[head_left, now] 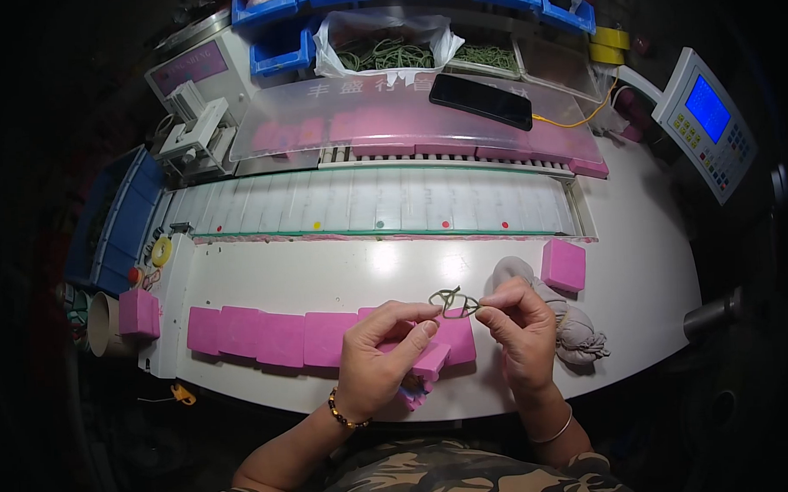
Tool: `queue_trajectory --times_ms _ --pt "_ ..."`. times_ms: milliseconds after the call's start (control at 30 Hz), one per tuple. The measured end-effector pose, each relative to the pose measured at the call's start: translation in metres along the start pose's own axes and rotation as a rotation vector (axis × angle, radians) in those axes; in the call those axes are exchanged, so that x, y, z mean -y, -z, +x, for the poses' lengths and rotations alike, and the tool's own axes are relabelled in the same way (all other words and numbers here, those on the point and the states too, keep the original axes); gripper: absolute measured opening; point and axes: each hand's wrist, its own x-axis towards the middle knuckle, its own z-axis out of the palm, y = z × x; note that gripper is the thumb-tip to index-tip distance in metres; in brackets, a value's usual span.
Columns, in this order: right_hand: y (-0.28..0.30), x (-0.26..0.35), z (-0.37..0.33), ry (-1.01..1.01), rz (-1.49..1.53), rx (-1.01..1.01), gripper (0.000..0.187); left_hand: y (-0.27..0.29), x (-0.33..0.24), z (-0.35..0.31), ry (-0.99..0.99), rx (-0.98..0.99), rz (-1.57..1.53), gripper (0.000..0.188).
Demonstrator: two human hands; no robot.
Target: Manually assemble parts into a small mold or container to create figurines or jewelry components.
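My right hand [526, 335] pinches a thin green openwork piece [460, 313] made of rounded loops, held above the table's front part. The piece's left end reaches the index fingertip of my left hand [376, 355]. That hand's thumb and index finger are stretched out and apart; its other fingers are hidden. Just right of and below my left hand is a tilted pink block [431, 363] with a smaller, colour-marked pink part under it. Whether the hidden fingers touch it I cannot tell. Behind the hands runs a row of pink blocks [280, 340], partly covered by my left hand.
A grey cloth bundle [576, 333] and a pink block [564, 266] lie right of my hands. Across the table runs a long white panel strip [375, 203]. Further back are a phone [481, 101], a bag of green pieces [387, 55] and blue bins. A control screen [707, 109] stands right.
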Motion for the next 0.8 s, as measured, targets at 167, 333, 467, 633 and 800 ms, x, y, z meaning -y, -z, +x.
queue_trajectory --times_ms 167,333,467,633,800 --pt "0.0 -0.002 -0.001 0.002 0.012 0.005 0.01 0.0 -0.001 0.0 0.077 -0.002 0.032 0.02" --pt "-0.002 -0.008 -0.002 0.08 -0.095 -0.013 0.009 -0.004 -0.002 0.0 0.121 0.036 -0.014 0.02" --pt "-0.005 -0.012 -0.007 0.283 -0.337 0.001 0.013 -0.007 0.005 -0.001 0.075 0.054 -0.049 0.019" --pt "-0.011 -0.009 -0.009 0.47 -0.524 0.003 0.016 -0.01 0.0 -0.002 0.141 0.035 -0.116 0.015" --pt "-0.012 -0.008 -0.012 0.383 -0.511 0.03 0.013 -0.011 0.001 -0.002 0.177 -0.015 -0.121 0.009"
